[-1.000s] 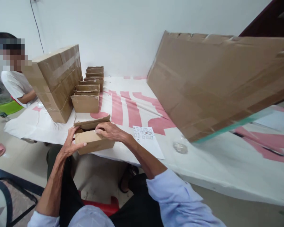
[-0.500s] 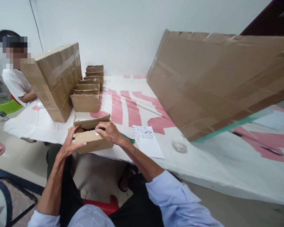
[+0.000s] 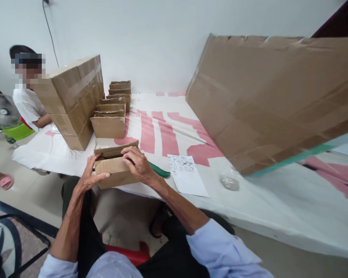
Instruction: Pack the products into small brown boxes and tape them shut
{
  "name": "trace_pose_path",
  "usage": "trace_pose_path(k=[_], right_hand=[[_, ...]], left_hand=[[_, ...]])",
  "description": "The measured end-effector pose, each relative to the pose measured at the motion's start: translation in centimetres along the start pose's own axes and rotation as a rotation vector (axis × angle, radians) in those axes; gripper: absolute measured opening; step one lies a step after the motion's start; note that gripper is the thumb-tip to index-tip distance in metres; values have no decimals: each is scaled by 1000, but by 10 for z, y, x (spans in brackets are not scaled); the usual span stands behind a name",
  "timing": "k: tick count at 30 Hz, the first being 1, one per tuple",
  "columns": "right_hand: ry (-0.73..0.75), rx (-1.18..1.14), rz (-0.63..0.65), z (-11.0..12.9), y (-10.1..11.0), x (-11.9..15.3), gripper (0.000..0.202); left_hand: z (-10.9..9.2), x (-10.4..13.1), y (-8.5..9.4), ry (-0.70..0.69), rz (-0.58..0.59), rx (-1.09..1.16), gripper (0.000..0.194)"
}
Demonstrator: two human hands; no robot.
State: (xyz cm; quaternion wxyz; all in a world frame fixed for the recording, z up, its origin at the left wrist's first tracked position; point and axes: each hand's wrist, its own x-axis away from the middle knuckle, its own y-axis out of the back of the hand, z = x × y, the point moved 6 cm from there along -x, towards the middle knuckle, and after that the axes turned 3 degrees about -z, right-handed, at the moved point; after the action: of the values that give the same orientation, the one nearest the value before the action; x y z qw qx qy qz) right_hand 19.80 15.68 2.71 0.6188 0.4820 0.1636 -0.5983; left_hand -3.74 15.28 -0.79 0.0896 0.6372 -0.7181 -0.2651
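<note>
Single camera, worn on the head. Scene viewed from above the wearer's lap (image 3: 174, 256), directed forward and down across the table (image 3: 249, 206) to the white wall (image 3: 156, 38) behind. Left hand (image 3: 88, 175) and right hand (image 3: 137, 164) framed near, left of centre; big cardboard panel (image 3: 272, 100) cut off at far right.

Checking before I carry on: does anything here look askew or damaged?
Yes: the large cardboard piece at right has a ragged, notched top edge and appears slanted, though lens distortion may exaggerate that. The held box shows no obvious crushing.
</note>
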Motion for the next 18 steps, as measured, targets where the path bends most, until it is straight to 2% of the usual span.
trace_pose_path(k=[9, 12, 15, 18], right_hand=[[99, 148, -147, 12, -4, 13, 25], [112, 205, -123, 9, -12, 11, 21], [124, 233, -54, 8, -20, 8, 16], [83, 201, -23, 14, -13, 7, 11]], left_hand=[[-11, -1, 3, -22, -16, -34, 82], [-12, -10, 8, -29, -87, -116, 72], [-7, -24, 9, 5, -90, -223, 65], [-5, -30, 8, -9, -107, -266, 65]])
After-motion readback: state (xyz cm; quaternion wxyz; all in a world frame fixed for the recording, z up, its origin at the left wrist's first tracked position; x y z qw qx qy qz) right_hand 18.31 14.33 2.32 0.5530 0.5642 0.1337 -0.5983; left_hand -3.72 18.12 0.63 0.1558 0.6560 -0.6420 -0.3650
